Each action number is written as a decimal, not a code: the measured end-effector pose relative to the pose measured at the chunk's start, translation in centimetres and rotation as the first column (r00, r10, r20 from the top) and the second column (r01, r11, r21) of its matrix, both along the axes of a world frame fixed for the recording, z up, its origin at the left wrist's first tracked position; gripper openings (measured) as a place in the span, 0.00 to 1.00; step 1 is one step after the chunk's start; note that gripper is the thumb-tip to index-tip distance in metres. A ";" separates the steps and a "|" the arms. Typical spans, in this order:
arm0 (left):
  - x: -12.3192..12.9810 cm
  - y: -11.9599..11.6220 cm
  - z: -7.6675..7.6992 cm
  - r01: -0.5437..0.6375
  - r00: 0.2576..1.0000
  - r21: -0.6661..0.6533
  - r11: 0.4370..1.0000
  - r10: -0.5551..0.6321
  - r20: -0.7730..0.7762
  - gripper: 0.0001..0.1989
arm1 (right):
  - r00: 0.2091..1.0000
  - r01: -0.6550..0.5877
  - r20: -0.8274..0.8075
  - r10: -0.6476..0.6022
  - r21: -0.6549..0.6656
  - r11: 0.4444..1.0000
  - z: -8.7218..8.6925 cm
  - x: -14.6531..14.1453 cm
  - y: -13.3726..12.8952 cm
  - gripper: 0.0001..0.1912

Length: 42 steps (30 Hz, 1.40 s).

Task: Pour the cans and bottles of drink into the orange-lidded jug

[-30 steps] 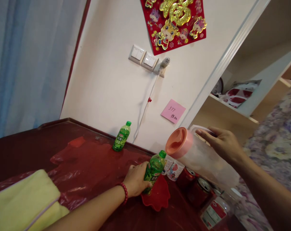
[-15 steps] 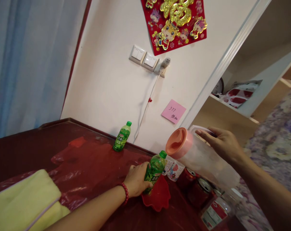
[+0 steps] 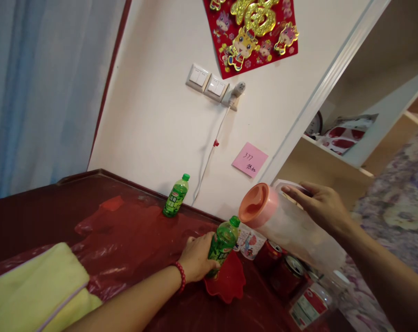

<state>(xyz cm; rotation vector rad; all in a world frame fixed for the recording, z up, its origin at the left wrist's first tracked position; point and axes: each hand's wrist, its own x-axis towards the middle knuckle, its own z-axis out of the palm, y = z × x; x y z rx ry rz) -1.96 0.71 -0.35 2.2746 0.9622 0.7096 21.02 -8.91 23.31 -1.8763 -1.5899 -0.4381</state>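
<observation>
My left hand, with a red bead bracelet at the wrist, is wrapped round a green drink bottle. The bottle is capped and leans to the right over a red scalloped dish; whether it touches the dish I cannot tell. My right hand grips the handle of a translucent pitcher with an orange lid. That pitcher is tilted, its lid end close to the bottle's cap. A second green bottle stands by the wall at the back of the table.
Two dark red cans, a patterned paper cup and a clear labelled jar stand below the pitcher. A folded yellow towel lies at front left. Red plastic film covers part of the table. A white cord hangs down the wall.
</observation>
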 end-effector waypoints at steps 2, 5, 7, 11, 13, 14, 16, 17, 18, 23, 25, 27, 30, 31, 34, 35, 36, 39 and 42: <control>0.0 0.0 0.0 0.001 1.000 0.001 1.000 -0.001 0.000 0.29 | 1.000 -0.004 0.005 0.004 0.005 1.000 0.0 0.0 0.0 0.35; 0.1 0.1 -0.1 0.002 1.000 0.001 1.000 -0.002 -0.002 0.29 | 1.000 -0.002 0.007 0.002 0.004 1.000 0.0 0.0 0.1 0.35; 0.1 0.1 -0.1 0.002 1.000 0.002 1.000 -0.001 -0.002 0.29 | 1.000 -0.002 0.007 0.002 0.002 1.000 0.0 -0.1 0.1 0.35; 0.1 0.1 -0.2 0.002 1.000 0.008 1.000 -0.002 0.004 0.30 | 1.000 0.002 0.004 -0.002 0.008 1.000 -0.1 0.0 0.1 0.35; 0.1 0.1 -0.3 0.006 1.000 0.007 1.000 -0.006 0.006 0.30 | 1.000 0.008 0.004 -0.008 0.007 1.000 -0.1 0.0 0.1 0.35; 0.0 0.1 -0.3 0.007 1.000 0.006 1.000 -0.007 0.006 0.30 | 1.000 0.012 0.004 -0.012 0.006 1.000 -0.1 0.0 0.1 0.35; 0.0 0.1 -0.2 0.007 1.000 0.005 1.000 -0.007 0.006 0.30 | 1.000 0.018 0.004 -0.018 0.003 1.000 -0.1 0.1 0.0 0.35; 0.0 0.0 -0.1 0.004 1.000 0.005 1.000 -0.004 0.006 0.30 | 1.000 0.019 0.006 -0.019 0.003 1.000 -0.1 0.1 0.0 0.35; 0.0 0.0 -0.1 0.004 1.000 0.004 1.000 -0.004 0.006 0.30 | 1.000 0.017 0.008 -0.017 0.004 1.000 -0.1 0.1 0.0 0.35; 0.1 0.0 0.0 0.004 1.000 0.002 1.000 -0.004 0.009 0.30 | 1.000 0.005 0.019 -0.005 0.010 1.000 -0.1 0.1 0.0 0.35; 0.0 0.0 0.0 0.004 1.000 0.003 1.000 -0.004 0.011 0.30 | 1.000 0.014 0.019 -0.015 0.008 1.000 -0.1 0.1 0.1 0.35; 0.0 0.0 0.0 0.004 1.000 0.003 1.000 -0.004 0.013 0.30 | 1.000 0.022 0.018 -0.022 0.004 1.000 -0.1 0.2 0.1 0.36; 0.0 0.0 -0.1 0.001 1.000 0.002 1.000 -0.001 0.012 0.30 | 1.000 0.027 0.016 -0.027 -0.002 1.000 -0.1 0.2 0.1 0.37; 0.0 0.0 -0.1 0.001 1.000 0.002 1.000 -0.001 0.011 0.30 | 0.999 0.028 0.015 -0.028 -0.003 1.000 -0.1 0.2 0.1 0.37; 0.1 0.1 -0.1 0.002 1.000 0.001 1.000 -0.002 0.013 0.30 | 0.999 0.038 0.010 -0.038 -0.003 0.999 -0.1 0.1 0.1 0.37; 0.1 0.1 -0.2 0.002 1.000 0.002 1.000 -0.002 0.014 0.30 | 0.999 0.039 0.010 -0.039 -0.002 0.999 -0.1 0.1 0.1 0.37; 0.1 0.2 -0.2 0.002 1.000 0.002 1.000 -0.002 0.016 0.30 | 0.999 0.040 0.011 -0.040 -0.002 0.999 0.0 0.1 0.1 0.37; 0.1 0.2 -0.3 0.003 1.000 0.007 1.000 -0.003 0.023 0.30 | 0.999 0.043 0.013 -0.043 -0.002 0.999 0.0 0.0 0.2 0.37; 0.1 0.2 -0.3 0.008 1.000 0.011 1.000 -0.009 0.028 0.29 | 0.999 0.049 0.012 -0.049 0.000 0.999 0.0 0.1 0.3 0.38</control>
